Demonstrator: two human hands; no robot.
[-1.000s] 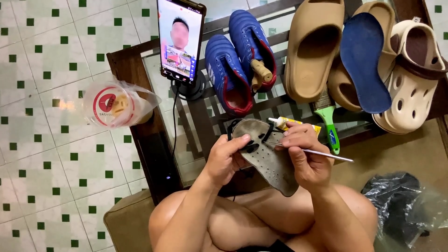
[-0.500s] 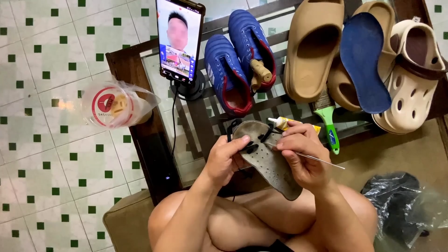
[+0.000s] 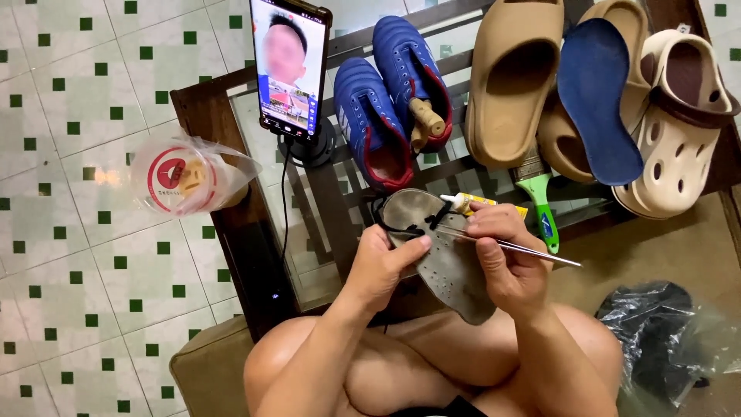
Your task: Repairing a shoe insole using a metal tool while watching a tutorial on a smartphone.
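My left hand (image 3: pixel 384 265) grips the left edge of a grey flip-flop sole (image 3: pixel 446 266), held sole-up over my lap with its black strap at the top. My right hand (image 3: pixel 505 259) pinches a thin metal rod (image 3: pixel 532 251) laid across the sole, its tip near the strap. A small yellow glue tube (image 3: pixel 471 202) lies just beyond the sole on the glass table (image 3: pixel 262 147). A green-handled brush (image 3: pixel 543 202) lies to its right.
A phone (image 3: pixel 289 68) stands upright on a black stand. On the table are a pair of blue football boots (image 3: pixel 390 100), tan slides (image 3: pixel 513 77), a blue insole (image 3: pixel 598 96) and a cream clog (image 3: pixel 679 131). A plastic cup in a bag (image 3: pixel 181 174) sits left; a black bag (image 3: pixel 656 340) lies right.
My right hand has shifted slightly on the sole, with the metal rod angled a little differently. The left hand keeps its grip.
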